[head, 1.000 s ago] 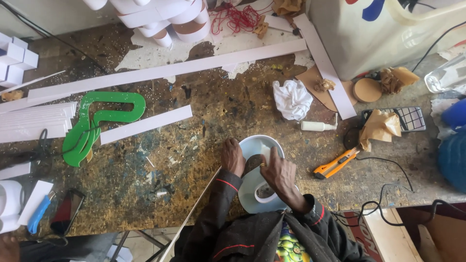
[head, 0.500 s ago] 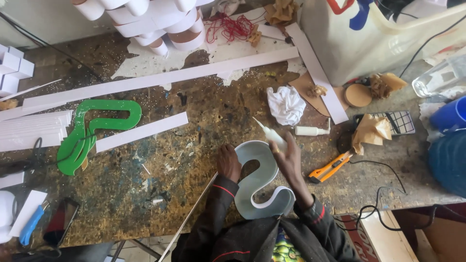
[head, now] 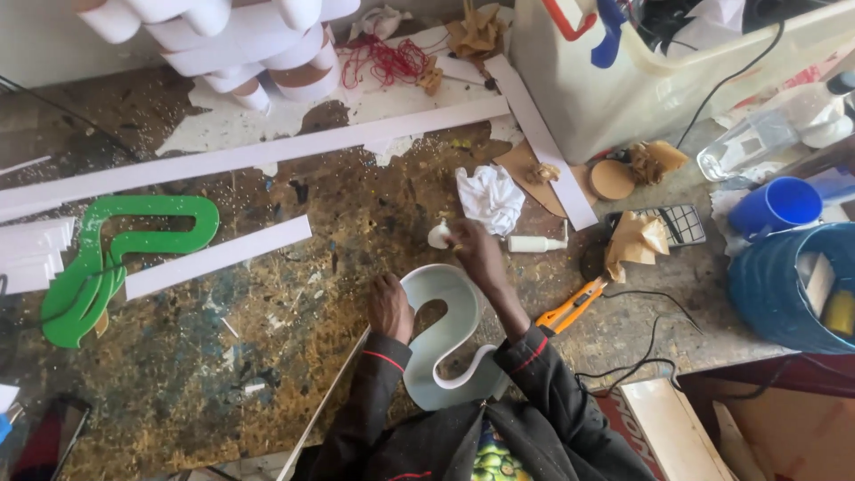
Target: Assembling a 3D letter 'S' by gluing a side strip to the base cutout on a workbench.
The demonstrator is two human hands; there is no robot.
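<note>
White S-shaped channel letter (head: 450, 334) lies at lower centre of the frame on the worn workbench (head: 267, 356). Left hand (head: 392, 305) rests curled on its left wall. Right hand (head: 476, 254) pinches a small white piece (head: 439, 235) just above the letter's top curve. Letter looks light, thin-walled, somewhat flexible; best gripped by the walls at both curves.

Left arm: bent at the elbow, dark sleeve with a red cuff stripe, forearm angled forward.
Left hand (head: 390, 306): knuckles up, fingers curled downward.
Right arm: stretched further forward, same sleeve.
Right hand (head: 475, 252): fingers pinched together at the tips.
</note>
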